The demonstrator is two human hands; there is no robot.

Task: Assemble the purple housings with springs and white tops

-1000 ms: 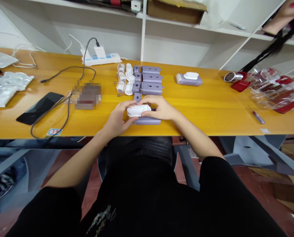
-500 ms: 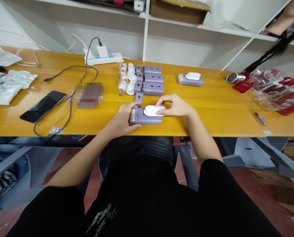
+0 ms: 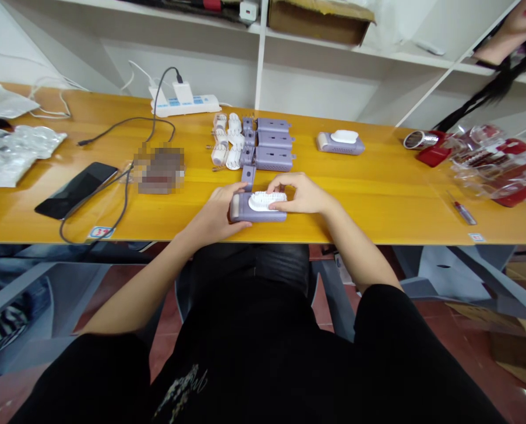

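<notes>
**Two hands at work by the near edge of the surface**

We see first the long yellow surface [image 3: 378, 203], and behind its far edge stand the white shelves [image 3: 316, 88]. Toward the right, a heap of clear and red plastic parts [image 3: 488, 165] lies between the far and near edges. On the left side there are silvery plastic bags [image 3: 16, 154].

Close to the far edge, left of the middle, we find a group of parts: three purple housings [image 3: 274, 159], with small purple pieces and white pieces in columns to their left. The white power strip [image 3: 186, 106] is also along the far edge, and a black phone [image 3: 76, 190] lies nearer to the near edge.

The left hand [image 3: 219, 213] is curved around the left end of a purple body [image 3: 263, 217], its thumb on the side of the near edge and its fingers on the far side. This body lies just inside the near edge, around the middle. The right hand [image 3: 302, 195] pinches the right end of a white bristled piece [image 3: 259, 202], with bristles upward, over the top of the body; we cannot tell if they are joined.

Smallest, a thin tool [image 3: 465, 213] lies toward the right, near the near edge.
</notes>
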